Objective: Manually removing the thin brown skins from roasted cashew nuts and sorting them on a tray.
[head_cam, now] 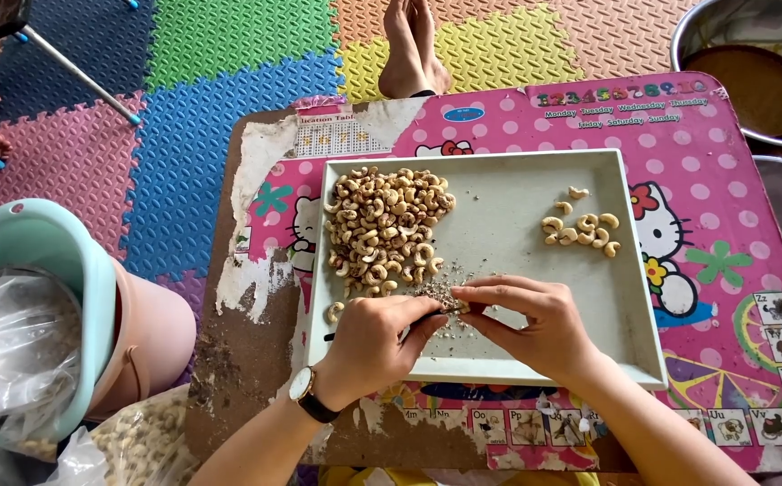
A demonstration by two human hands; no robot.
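Table (733, 153) is pink with white polka dots – tray (499, 234) pale grey, nuts (382, 225) beige, floor mats (184, 108) blue, green, yellow, and the bucket (40, 243) teal, I think.

A low pink table (733, 171) stands on colourful foam floor mats (193, 108) in daylight.

Head view — steeply down, close
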